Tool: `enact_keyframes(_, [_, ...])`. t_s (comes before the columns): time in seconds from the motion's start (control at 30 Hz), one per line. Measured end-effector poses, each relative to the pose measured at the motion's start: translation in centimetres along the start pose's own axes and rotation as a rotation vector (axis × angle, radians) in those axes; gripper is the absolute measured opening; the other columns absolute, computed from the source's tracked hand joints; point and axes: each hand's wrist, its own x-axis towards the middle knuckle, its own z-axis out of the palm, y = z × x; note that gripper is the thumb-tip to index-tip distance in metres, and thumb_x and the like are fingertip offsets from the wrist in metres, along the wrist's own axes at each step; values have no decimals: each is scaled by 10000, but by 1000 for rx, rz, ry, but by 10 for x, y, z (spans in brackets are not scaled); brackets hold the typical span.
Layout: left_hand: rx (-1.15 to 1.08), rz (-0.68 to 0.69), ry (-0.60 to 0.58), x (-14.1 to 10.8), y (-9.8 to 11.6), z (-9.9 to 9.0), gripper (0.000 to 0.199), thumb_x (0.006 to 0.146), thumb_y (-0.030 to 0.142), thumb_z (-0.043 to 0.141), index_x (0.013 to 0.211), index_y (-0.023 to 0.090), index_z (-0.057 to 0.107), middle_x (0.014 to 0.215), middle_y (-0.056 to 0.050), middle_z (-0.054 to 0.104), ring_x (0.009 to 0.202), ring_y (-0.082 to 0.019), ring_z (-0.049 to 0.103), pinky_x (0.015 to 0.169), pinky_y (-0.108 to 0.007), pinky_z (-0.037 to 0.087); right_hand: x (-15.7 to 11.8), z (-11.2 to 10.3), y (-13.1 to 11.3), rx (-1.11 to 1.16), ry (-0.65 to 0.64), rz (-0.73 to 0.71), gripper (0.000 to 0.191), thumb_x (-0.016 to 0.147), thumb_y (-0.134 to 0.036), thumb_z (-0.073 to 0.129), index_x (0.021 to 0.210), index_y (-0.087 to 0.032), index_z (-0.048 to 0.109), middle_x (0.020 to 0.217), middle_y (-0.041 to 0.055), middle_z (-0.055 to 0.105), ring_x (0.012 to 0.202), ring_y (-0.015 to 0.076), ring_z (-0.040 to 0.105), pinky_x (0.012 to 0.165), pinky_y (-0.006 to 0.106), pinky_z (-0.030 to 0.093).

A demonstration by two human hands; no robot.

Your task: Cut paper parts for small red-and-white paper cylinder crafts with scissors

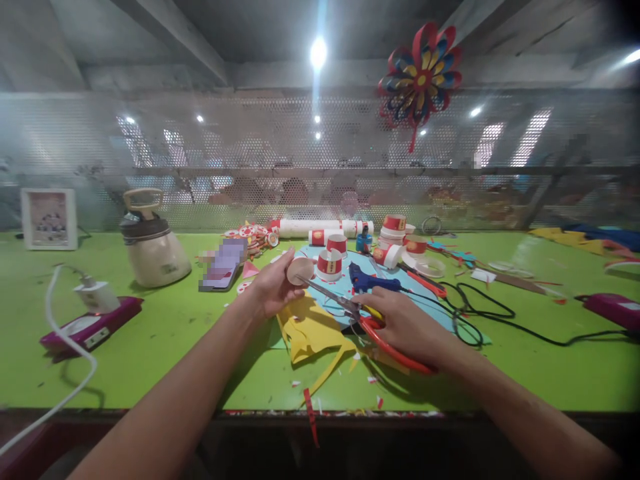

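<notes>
My left hand pinches a small round paper disc above the table. Closed around the red handles of a pair of scissors is my right hand. The blades point left and reach the disc's lower edge. Below them lies a sheet of yellow paper with a thin strip trailing from it. Just beyond the hands, red and white paper cups stand on a light blue sheet. A dark blue glue gun lies beside my right hand.
Stacked cups and white paper rolls stand at the back. A phone, a beige kettle and a purple power strip are on the left. Black cable runs right. A paper flower hangs above.
</notes>
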Motion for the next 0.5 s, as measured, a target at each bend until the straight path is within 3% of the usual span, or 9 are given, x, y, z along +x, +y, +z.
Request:
enact_keyframes(0.2, [27,54,-44,-6,8,-1,391,859,288,361,1084,108,627,768,-87,665,569,-140,550,420,-207,410,1,-1,7,-63,1,-20,335,815,-216,603,1139,-188,688,894,91,669,799,238,610,697,301,430])
enact_keyframes(0.33, [55,117,-143,-7,9,-3,362,873,270,434,1190,172,579,881,-71,666,637,-137,570,485,-224,447,1,-6,11,-50,3,-24,342,812,-266,623,1133,-176,699,893,95,710,777,235,631,686,297,452])
enact_keyframes(0.5, [146,170,-130,-6,7,-6,233,867,286,573,1059,158,607,804,-39,610,632,-116,587,472,-198,450,0,-12,14,-15,12,-40,353,798,-280,609,1120,-167,704,879,87,712,783,229,623,697,301,457])
